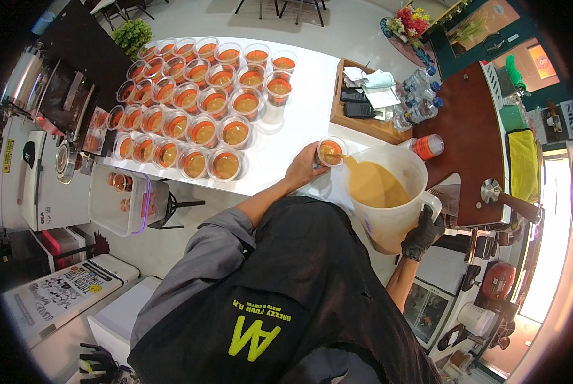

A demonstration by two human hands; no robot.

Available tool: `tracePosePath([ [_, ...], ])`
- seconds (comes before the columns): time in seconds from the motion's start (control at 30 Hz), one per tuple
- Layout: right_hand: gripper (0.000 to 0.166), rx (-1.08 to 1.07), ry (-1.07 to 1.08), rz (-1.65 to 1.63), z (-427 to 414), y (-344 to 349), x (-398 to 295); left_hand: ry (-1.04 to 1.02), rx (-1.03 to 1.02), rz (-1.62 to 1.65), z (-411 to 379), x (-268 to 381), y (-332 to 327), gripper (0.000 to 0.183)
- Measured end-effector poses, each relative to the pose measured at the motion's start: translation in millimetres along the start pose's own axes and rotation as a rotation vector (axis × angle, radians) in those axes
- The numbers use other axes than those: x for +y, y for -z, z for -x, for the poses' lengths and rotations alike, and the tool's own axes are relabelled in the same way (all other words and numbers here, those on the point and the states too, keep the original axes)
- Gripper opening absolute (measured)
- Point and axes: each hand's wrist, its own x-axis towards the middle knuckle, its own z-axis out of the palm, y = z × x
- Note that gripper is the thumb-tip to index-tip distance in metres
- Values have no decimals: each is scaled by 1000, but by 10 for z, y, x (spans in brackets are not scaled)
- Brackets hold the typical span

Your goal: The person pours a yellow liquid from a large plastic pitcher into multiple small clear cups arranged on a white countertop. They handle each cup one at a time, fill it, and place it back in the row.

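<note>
My left hand, bare, holds a clear plastic cup with an orange-red band over the white table. My right hand, in a black glove, grips the handle of a large translucent plastic pitcher, which is tilted left. Light brown liquid runs from the pitcher's spout into the cup. To the left on the table stand rows of similar open cups with brown liquid in them. One cup stands at the right end of these rows.
Right of the cups is a wooden tray with papers and black devices. Beside it lie plastic water bottles and a bottle with an orange label. A brown counter is at the right. A clear plastic bin stands below the table's left end.
</note>
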Motion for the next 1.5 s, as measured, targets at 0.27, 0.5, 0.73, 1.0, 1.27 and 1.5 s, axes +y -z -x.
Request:
tracePosePath([
  [0.27, 23, 70, 11, -74, 38, -93, -78, -12, 7, -13, -2, -23, -10, 75],
  [0.5, 24, 69, -1, -59, 28, -81, -74, -8, 2, -17, 0, -42, -21, 75],
  [0.73, 25, 73, -10, -97, 44, -102, -90, 0, 2, -3, -1, -38, -24, 75],
  [1.0, 20, 38, 17, -124, 12, -69, -30, -15, 18, -20, 4, -38, -26, 75],
  [1.27, 19, 63, 18, -114, 13, -63, -16, -10, 16, -19, -1, -52, -28, 76],
  [1.5, 18, 45, 26, -142, 6, -33, 5, 12, 17, -16, 2, -41, -35, 75],
])
